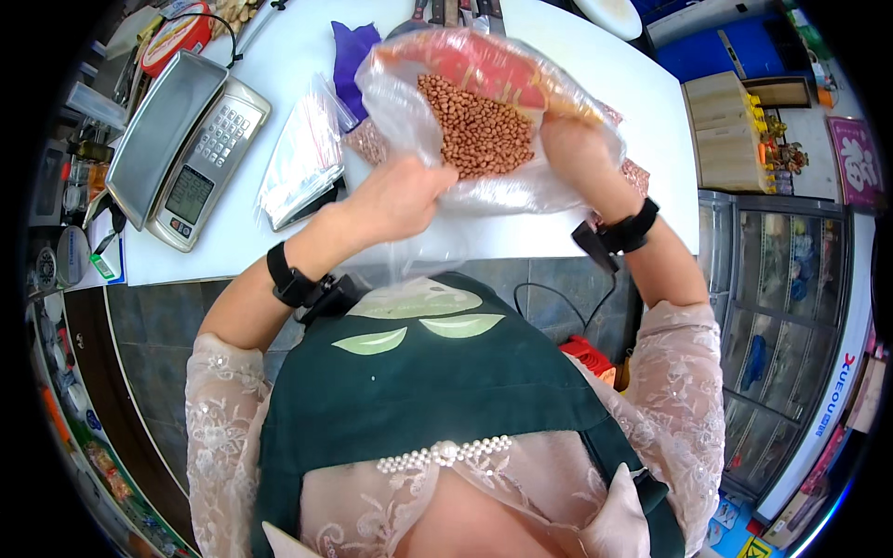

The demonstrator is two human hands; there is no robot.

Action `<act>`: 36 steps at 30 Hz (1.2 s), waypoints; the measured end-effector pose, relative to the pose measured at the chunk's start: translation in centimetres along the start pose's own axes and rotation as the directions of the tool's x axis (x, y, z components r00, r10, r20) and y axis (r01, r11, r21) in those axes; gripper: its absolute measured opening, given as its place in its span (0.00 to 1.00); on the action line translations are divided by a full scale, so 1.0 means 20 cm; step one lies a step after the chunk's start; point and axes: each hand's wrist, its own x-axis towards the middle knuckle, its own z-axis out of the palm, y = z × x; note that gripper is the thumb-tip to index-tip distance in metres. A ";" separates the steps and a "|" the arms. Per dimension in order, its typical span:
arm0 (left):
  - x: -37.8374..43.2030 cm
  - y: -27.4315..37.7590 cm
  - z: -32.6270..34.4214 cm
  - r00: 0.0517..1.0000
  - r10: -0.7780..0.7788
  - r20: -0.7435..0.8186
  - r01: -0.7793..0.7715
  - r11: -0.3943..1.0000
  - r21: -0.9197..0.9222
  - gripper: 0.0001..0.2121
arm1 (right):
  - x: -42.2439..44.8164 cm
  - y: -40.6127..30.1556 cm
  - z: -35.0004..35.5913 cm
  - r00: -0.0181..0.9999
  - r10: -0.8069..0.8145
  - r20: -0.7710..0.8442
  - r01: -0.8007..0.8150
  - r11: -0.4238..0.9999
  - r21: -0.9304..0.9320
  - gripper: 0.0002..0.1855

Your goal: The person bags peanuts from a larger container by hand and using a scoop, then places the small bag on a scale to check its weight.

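A large clear plastic bag (513, 195) with red print lies with its mouth spread wide over the white table. Inside it is a heap of reddish-brown peanuts (481, 129). My left hand (398, 199) pinches the bag's near left edge, its fingertips beside the nuts. On the other side my right hand (582, 160) grips the bag's right edge; its fingers are partly hidden by blurred plastic. Small filled packets (635, 178) show behind my right wrist, and another filled packet (366, 141) lies left of the bag.
A digital scale (202, 160) with a metal tray stands on the white table (293, 42) at left. Beside it lie a stack of clear plastic bags (310, 150) and purple material (354, 66). Several knives (450, 12) lie at the back. A glass-door cabinet (781, 335) stands at right.
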 end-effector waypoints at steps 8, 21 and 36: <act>-0.38 -0.25 -0.06 0.920 -0.347 0.181 0.390 0.773 -0.500 0.36 | -0.01 -0.09 0.20 0.998 0.038 0.043 -0.049 0.948 0.314 0.11; -0.02 -0.61 0.24 0.502 -0.825 0.259 0.864 0.469 -0.181 0.43 | 0.03 -0.23 0.43 0.860 -0.059 0.506 -0.427 0.460 0.779 0.23; -0.19 -0.73 0.38 0.817 -0.548 0.180 0.575 0.800 -0.171 0.28 | 0.27 -0.66 0.71 0.934 0.000 0.357 -0.321 -0.438 0.840 0.27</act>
